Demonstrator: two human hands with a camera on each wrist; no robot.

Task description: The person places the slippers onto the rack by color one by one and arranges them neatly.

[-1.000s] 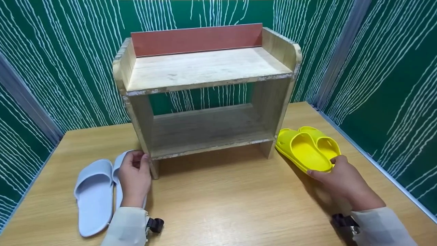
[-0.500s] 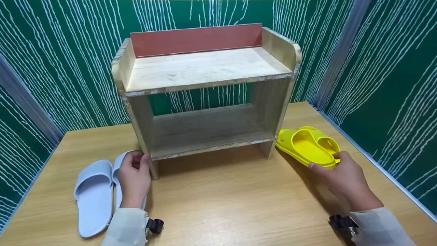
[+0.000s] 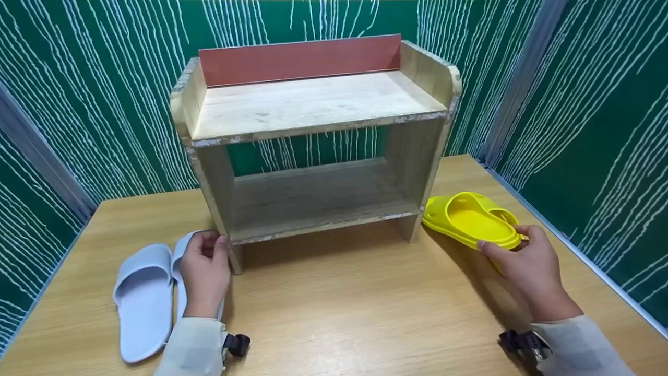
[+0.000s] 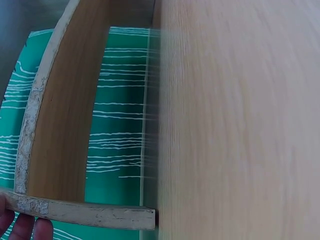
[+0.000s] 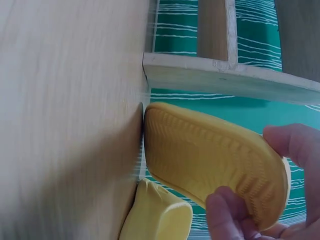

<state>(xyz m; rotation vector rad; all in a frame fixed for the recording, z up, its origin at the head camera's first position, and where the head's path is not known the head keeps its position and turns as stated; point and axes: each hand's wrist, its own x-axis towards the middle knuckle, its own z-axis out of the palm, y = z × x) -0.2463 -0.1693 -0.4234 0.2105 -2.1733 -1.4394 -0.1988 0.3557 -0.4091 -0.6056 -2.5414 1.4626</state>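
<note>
My right hand (image 3: 529,269) holds a yellow slipper (image 3: 480,224) by its heel, thumb on one side and fingers under the sole. In the right wrist view its textured sole faces the camera, the heel raised and the toe down at the table. A second yellow slipper (image 5: 150,217) lies on the table beside it, mostly hidden in the head view. At the wooden shelf's (image 3: 323,102) lower left, my left hand (image 3: 206,277) pinches the edge of the side panel. Its fingertips (image 4: 42,228) show at that panel in the left wrist view.
A pale blue-white slipper (image 3: 143,308) lies left of the shelf. Its mate (image 3: 182,248) is partly covered by my left hand. Green walls with white streaks enclose the wooden table (image 3: 334,313) at the back and sides. A red-brown board (image 3: 300,61) backs the shelf top.
The right hand has raised the heel of the yellow slipper and moved slightly forward, so this slipper now hides more of its mate. The left hand and the shelf stay practically still.
</note>
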